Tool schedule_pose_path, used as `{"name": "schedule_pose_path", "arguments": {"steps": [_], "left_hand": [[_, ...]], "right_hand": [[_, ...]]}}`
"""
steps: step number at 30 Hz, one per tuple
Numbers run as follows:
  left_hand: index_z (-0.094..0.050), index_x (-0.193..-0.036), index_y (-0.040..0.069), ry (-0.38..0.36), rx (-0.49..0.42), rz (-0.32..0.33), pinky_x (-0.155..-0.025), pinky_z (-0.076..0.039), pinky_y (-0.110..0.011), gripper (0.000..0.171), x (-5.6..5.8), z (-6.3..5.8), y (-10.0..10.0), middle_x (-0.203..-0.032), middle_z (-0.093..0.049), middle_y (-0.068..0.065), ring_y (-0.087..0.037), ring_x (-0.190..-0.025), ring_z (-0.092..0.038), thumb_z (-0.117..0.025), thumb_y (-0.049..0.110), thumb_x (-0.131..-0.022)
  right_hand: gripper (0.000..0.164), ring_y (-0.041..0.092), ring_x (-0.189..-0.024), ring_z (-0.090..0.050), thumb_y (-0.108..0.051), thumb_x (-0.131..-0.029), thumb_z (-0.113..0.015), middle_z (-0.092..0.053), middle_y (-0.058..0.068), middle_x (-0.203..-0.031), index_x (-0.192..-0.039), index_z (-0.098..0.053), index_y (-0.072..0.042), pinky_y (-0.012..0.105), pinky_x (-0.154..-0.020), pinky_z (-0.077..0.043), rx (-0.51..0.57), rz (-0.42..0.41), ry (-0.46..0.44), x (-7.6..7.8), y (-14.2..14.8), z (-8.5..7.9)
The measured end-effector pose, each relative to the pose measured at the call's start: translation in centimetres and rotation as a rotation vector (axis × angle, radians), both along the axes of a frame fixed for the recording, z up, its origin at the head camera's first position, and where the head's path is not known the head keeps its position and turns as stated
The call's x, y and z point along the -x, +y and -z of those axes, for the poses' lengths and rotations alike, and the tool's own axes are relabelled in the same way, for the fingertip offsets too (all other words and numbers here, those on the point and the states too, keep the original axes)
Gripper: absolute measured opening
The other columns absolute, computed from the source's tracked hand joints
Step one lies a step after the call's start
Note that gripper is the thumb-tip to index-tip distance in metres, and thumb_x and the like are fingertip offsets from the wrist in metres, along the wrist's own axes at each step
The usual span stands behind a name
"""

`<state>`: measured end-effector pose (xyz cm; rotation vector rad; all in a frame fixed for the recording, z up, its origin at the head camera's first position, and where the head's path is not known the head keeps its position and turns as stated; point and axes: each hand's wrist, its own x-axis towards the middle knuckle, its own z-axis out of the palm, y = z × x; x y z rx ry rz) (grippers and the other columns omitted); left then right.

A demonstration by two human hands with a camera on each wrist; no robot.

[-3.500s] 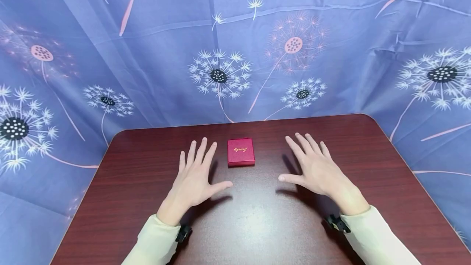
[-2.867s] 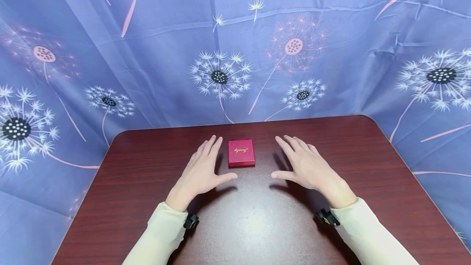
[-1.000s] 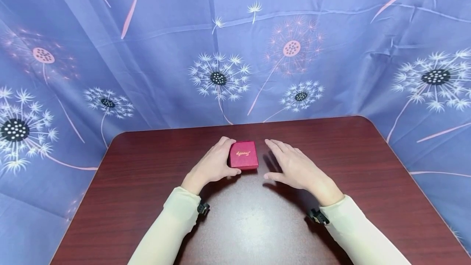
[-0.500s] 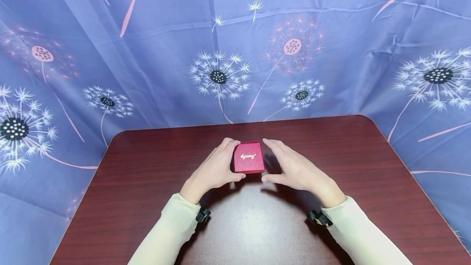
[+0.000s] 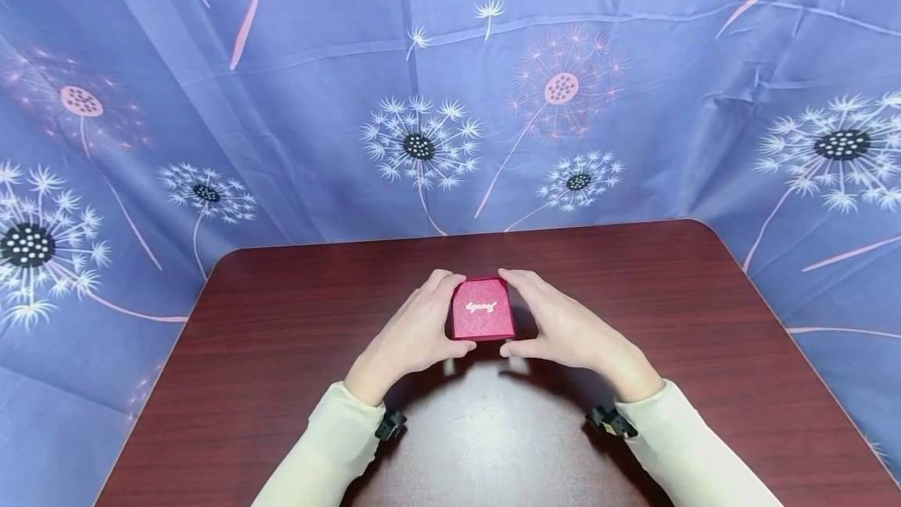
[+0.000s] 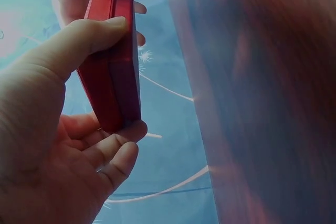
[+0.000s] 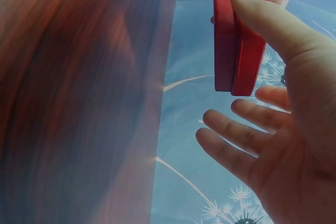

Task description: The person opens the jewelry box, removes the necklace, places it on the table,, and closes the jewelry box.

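A small red jewelry box [image 5: 482, 310] with upside-down gold lettering is raised above the brown table in the middle of the head view. My left hand [image 5: 415, 331] grips its left side, thumb on the near edge and fingers on the far one. In the left wrist view the box [image 6: 113, 77] stays closed, a seam running around its side. My right hand [image 5: 570, 331] is at its right side, fingers fairly straight. The right wrist view has that thumb [image 7: 262, 14] overlapping the box near the seam, while several fingers [image 7: 236, 135] extend apart from it.
A dark wood-grain table [image 5: 281, 296] with rounded far corners lies below. Behind it hangs a blue dandelion-print cloth [image 5: 317, 139]. Dark devices are strapped at both wrists, the left one [image 5: 390, 424] by the pale sleeve cuff.
My left hand has come in from the left, taken hold of the jewelry box, lifted it and brought it right and nearer. My right hand has moved left to the box's side.
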<state>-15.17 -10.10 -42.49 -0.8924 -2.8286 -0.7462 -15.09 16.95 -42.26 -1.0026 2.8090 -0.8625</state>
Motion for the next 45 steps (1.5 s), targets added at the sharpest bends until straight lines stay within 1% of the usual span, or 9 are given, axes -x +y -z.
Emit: {"name": "schedule_pose_path", "arguments": {"steps": [8, 17, 26, 31, 38, 42, 45], "left_hand": [[-0.050, -0.147, 0.000, 0.008, -0.011, 0.010, -0.107, -0.050, -0.038, 0.094, -0.5, 0.3, 0.2, -0.138, -0.054, -0.010, -0.023, -0.118, -0.060, -0.099, 0.032, -0.074], [-0.051, -0.148, 0.001, -0.002, -0.030, 0.014, -0.108, -0.050, -0.037, 0.093, -1.1, 0.5, 0.5, -0.138, -0.053, -0.008, -0.022, -0.118, -0.060, -0.099, 0.031, -0.074], [-0.050, -0.150, 0.001, 0.000, -0.054, 0.021, -0.109, -0.049, -0.035, 0.095, -1.2, 0.9, 0.6, -0.137, -0.052, -0.009, -0.021, -0.118, -0.060, -0.099, 0.029, -0.073], [-0.046, -0.153, 0.002, -0.031, -0.071, 0.025, -0.111, -0.047, -0.034, 0.099, -1.3, 0.8, 0.5, -0.141, -0.050, -0.010, -0.021, -0.122, -0.058, -0.099, 0.028, -0.074], [-0.039, -0.159, 0.003, -0.100, -0.117, 0.040, -0.114, -0.045, -0.036, 0.104, -1.5, 0.9, 0.2, -0.147, -0.046, -0.010, -0.021, -0.129, -0.054, -0.099, 0.023, -0.076], [-0.038, -0.159, 0.004, -0.116, -0.150, 0.047, -0.112, -0.047, -0.037, 0.103, -1.5, 1.0, 0.0, -0.147, -0.047, -0.009, -0.020, -0.128, -0.054, -0.098, 0.021, -0.077], [-0.038, -0.159, 0.006, -0.114, -0.161, 0.053, -0.112, -0.047, -0.037, 0.103, -1.4, 1.1, -0.1, -0.146, -0.048, -0.008, -0.019, -0.128, -0.054, -0.098, 0.021, -0.077]], "right_hand": [[0.107, 0.024, -0.144, -0.048, -0.044, -0.081, -0.093, -0.044, 0.011, -0.159, -0.162, -0.035, -0.003, 0.044, -0.117, -0.042, 0.008, -0.005, 0.003, -0.1, -0.2, 0.1], [0.105, 0.020, -0.128, -0.058, -0.037, -0.079, -0.096, -0.051, 0.008, -0.148, -0.159, -0.038, -0.002, 0.041, -0.109, -0.050, 0.002, -0.013, -0.001, -0.1, -0.4, 0.5], [0.093, 0.016, -0.121, -0.059, -0.031, -0.078, -0.098, -0.054, 0.004, -0.139, -0.150, -0.046, -0.004, 0.038, -0.105, -0.053, 0.033, -0.030, 0.006, -0.1, -0.4, 0.5], [0.091, 0.015, -0.120, -0.059, -0.031, -0.078, -0.097, -0.054, 0.004, -0.138, -0.149, -0.046, -0.005, 0.039, -0.105, -0.053, 0.038, -0.029, 0.008, -0.2, -0.3, 0.4], [0.093, 0.016, -0.125, -0.057, -0.034, -0.079, -0.096, -0.053, 0.005, -0.140, -0.150, -0.045, -0.003, 0.039, -0.108, -0.051, 0.043, -0.038, -0.003, -0.1, -0.1, 0.4], [0.094, 0.016, -0.124, -0.057, -0.036, -0.079, -0.096, -0.054, 0.004, -0.139, -0.151, -0.045, -0.004, 0.040, -0.107, -0.052, 0.049, -0.040, -0.018, -0.1, 0.0, 0.2], [0.095, 0.016, -0.124, -0.058, -0.035, -0.078, -0.097, -0.054, 0.004, -0.139, -0.151, -0.045, -0.004, 0.040, -0.107, -0.052, 0.053, -0.039, -0.025, -0.1, 0.0, 0.0]]}}
